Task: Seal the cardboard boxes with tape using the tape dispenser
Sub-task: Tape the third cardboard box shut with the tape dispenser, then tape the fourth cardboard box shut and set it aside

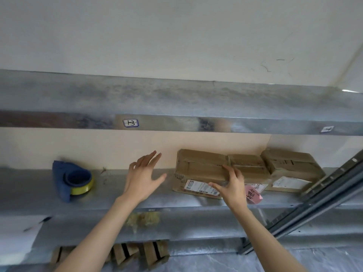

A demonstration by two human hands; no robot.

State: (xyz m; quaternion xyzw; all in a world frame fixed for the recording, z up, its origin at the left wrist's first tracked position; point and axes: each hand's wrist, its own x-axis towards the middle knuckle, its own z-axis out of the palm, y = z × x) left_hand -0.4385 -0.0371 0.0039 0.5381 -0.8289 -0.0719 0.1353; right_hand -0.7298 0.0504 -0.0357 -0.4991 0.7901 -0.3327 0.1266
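Left hand (pixel 144 174): centre frame, fingers spread, holding nothing
Right hand (pixel 232 183): fingers clamped on left cardboard box (pixel 198 169)
Tape dispenser (pixel 72 179): blue, left on metal shelf (pixel 176 201)

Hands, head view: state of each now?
Left hand: open, fingers spread, holding nothing.
Right hand: gripping the left-most taped brown cardboard box.

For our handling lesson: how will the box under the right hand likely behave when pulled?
The box looks creased, so its walls probably give under the right hand. It lies flat on the smooth metal shelf, so it should slide, not tip.
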